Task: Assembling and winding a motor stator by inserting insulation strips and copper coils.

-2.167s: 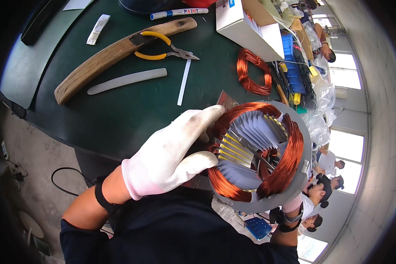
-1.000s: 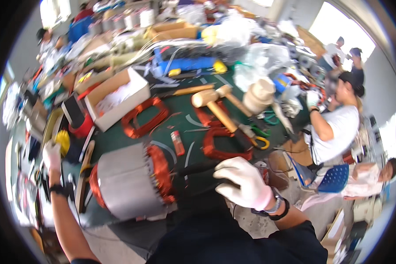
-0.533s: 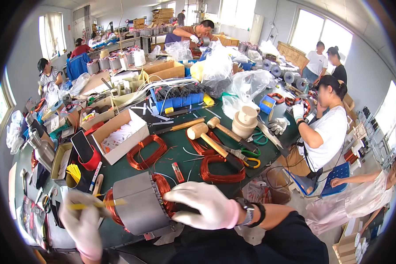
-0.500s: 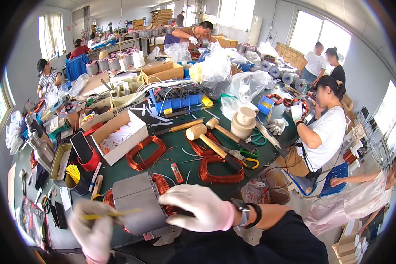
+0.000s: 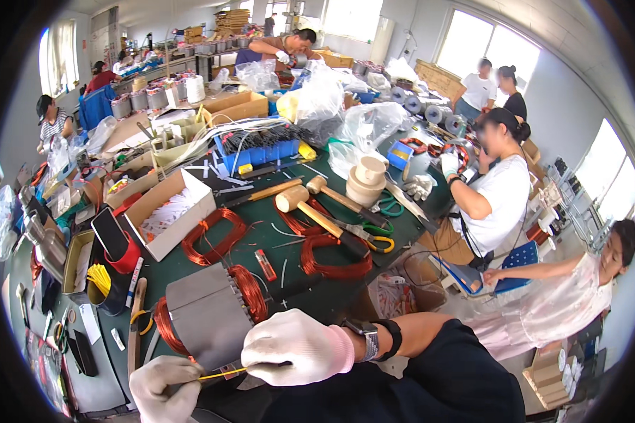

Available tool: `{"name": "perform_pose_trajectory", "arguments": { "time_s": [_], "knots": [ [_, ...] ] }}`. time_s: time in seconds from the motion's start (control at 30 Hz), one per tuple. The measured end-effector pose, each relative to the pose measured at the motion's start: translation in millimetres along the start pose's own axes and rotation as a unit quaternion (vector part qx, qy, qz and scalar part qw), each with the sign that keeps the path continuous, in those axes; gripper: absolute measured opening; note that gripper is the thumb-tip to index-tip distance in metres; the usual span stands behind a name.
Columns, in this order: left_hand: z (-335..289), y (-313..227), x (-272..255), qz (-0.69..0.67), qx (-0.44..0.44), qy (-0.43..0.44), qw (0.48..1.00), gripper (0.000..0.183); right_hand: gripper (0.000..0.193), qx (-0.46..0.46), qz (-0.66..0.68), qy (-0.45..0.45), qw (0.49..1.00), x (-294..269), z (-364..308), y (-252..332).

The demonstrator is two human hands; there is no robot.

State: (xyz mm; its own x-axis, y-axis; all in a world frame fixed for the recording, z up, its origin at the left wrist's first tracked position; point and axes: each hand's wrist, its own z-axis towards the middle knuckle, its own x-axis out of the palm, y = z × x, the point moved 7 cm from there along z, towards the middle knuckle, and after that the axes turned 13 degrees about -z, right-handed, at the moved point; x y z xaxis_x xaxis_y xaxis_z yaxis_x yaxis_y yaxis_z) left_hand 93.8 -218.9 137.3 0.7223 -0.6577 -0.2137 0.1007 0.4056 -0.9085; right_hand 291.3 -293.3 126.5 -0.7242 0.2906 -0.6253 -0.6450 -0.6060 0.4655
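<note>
A thin yellow tube (image 5: 222,374) runs between my two gloved hands, low in front of the grey stator core. My left hand (image 5: 166,389) pinches one end. The other end goes into the closed fingers of my right hand (image 5: 300,349), which hide the tip. Just beyond my hands the stator core (image 5: 208,314) lies on its side, with copper windings (image 5: 249,292) bulging from both ends. More yellow tubes (image 5: 99,279) stand in a dark cup (image 5: 121,302) to the left.
Copper coils (image 5: 214,237), wooden mallets (image 5: 293,200), scissors (image 5: 382,244) and a red lighter-like item (image 5: 266,266) lie on the green tabletop. A white box (image 5: 180,236) of paper slips stands behind. Co-workers sit and stand at the right (image 5: 497,190) and far side.
My left hand has moved right and down with the yellow tube. My right hand has come down off the stator core and closed on the tube's other end. The view has shifted.
</note>
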Motion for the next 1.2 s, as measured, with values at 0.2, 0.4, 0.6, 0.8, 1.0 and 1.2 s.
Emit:
{"name": "perform_pose_trajectory", "arguments": {
  "time_s": [0.2, 0.4, 0.6, 0.8, 1.0, 1.2],
  "knots": [
    [-8, 0, 18, 0.128, 0.013, 0.065, 0.99, 0.017, 0.014, -0.035, -0.007, -0.034, 0.999, 12, -6, 9],
    [-39, 34, 16, 0.11, -0.056, 0.018, 0.992, 0.012, 0.021, -0.001, 0.002, 0.005, 1.0, 39, -18, 9],
    [-39, 40, 19, 0.084, -0.055, 0.029, 0.995, 0.01, 0.02, 0.028, 0.02, -0.015, 0.999, 43, -32, 9],
    [-33, 37, 20, 0.093, -0.056, 0.034, 0.993, 0.01, 0.018, 0.035, 0.03, -0.034, 0.998, 40, -36, 7],
    [-50, 52, -4, 0.056, -0.043, 0.029, 0.997, 0.012, 0.016, -0.029, 0.028, -0.042, 0.998, 26, -37, 10],
    [-79, 75, -94, 0.145, -0.129, -0.319, 0.928, 0.008, 0.028, 0.061, -0.235, 0.019, 0.97, -46, -18, -53]
  ]
}}
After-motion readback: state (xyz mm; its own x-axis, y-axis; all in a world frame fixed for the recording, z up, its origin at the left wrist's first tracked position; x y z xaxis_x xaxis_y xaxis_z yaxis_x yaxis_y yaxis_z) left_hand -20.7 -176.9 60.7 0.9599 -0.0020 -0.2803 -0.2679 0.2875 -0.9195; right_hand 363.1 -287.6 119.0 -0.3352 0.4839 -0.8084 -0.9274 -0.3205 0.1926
